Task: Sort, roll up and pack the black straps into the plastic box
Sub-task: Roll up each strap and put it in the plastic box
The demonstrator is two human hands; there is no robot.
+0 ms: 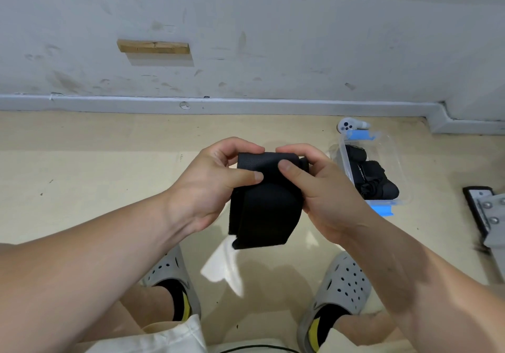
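Currently | plastic box (404, 170): rolled black straps (374, 177) inside | left hand (216, 180), right hand (321, 191): both pinching held strap (267, 210)

- At frame centre, the left hand (216, 177) and the right hand (314, 185) pinch the top of a black strap (266, 205); its loose end hangs down.
- At right, a clear plastic box (399, 166) with blue latches sits on the beige floor (95, 175), rolled black straps inside.
- A white controller (348, 125) lies just above the box, near the wall's baseboard.
- Grey clogs (341, 289) show at the bottom.
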